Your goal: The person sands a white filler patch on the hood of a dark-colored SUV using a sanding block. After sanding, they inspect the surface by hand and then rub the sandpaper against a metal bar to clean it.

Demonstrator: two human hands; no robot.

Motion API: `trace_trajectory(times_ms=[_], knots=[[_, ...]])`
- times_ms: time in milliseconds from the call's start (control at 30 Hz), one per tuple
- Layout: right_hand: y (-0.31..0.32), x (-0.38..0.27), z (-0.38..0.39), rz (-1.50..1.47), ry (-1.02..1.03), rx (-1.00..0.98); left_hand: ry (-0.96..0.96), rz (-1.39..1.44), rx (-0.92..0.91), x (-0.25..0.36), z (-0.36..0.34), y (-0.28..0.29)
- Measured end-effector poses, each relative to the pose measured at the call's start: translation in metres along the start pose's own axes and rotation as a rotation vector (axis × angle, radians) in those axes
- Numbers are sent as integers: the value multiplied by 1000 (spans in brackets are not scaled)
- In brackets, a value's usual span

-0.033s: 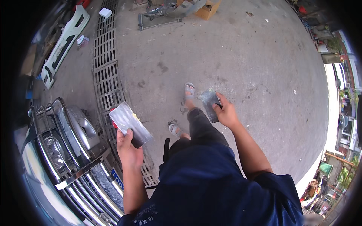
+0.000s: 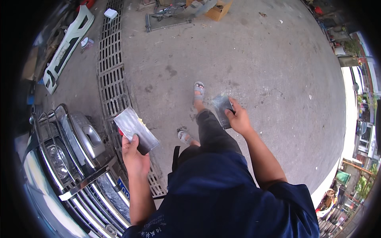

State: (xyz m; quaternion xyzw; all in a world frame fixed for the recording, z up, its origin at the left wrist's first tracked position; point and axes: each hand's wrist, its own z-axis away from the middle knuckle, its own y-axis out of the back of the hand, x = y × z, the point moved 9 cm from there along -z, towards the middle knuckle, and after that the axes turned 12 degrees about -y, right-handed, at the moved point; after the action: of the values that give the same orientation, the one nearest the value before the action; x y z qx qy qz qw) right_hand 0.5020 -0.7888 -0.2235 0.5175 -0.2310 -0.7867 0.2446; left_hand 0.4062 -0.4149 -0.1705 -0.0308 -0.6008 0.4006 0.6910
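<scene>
My left hand [image 2: 136, 155] is closed on a flat, rectangular putty spreader [image 2: 135, 126], thumb on top and fingers underneath. Its face is smeared grey, darker toward the near end, and a dab of yellow putty [image 2: 140, 120] clings to its right edge. Something red [image 2: 120, 131] peeks out from behind it near my fingers; what it is stays hidden. To the right, my right hand [image 2: 240, 119] grips a second, dark putty spreader [image 2: 223, 108] between thumb and fingers. Pale smears cover the far end of that one. The two spreaders are apart, both held in the air above the floor.
On my left stands a vehicle's front with a chrome bull bar [image 2: 59, 158]. A slotted drain grate [image 2: 113, 85] runs along the floor beside it. Farther off lie a white bumper [image 2: 67, 49], a cardboard box [image 2: 219, 10] and a metal frame [image 2: 168, 23].
My farther foot has moved slightly forward. Both hands keep their grip on the spreaders, with only a tiny shift in position.
</scene>
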Motion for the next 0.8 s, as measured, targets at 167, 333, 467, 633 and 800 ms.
trace_trajectory(times_ms=[167,333,467,633,800], knots=[[14,11,-52,-183,13,30,-50,24,53,14,-30,-8],[3,-39,-126,-312,-68,-153,-22,103,114,11,-66,-22],[-39,-113,-181,-329,-37,-447,51,146,195,-1,-110,-55],[-57,-162,-221,-336,-35,-610,62,337,102,3,-147,-108],[-69,-192,-254,-212,-16,-654,42,461,43,12,-168,-115]])
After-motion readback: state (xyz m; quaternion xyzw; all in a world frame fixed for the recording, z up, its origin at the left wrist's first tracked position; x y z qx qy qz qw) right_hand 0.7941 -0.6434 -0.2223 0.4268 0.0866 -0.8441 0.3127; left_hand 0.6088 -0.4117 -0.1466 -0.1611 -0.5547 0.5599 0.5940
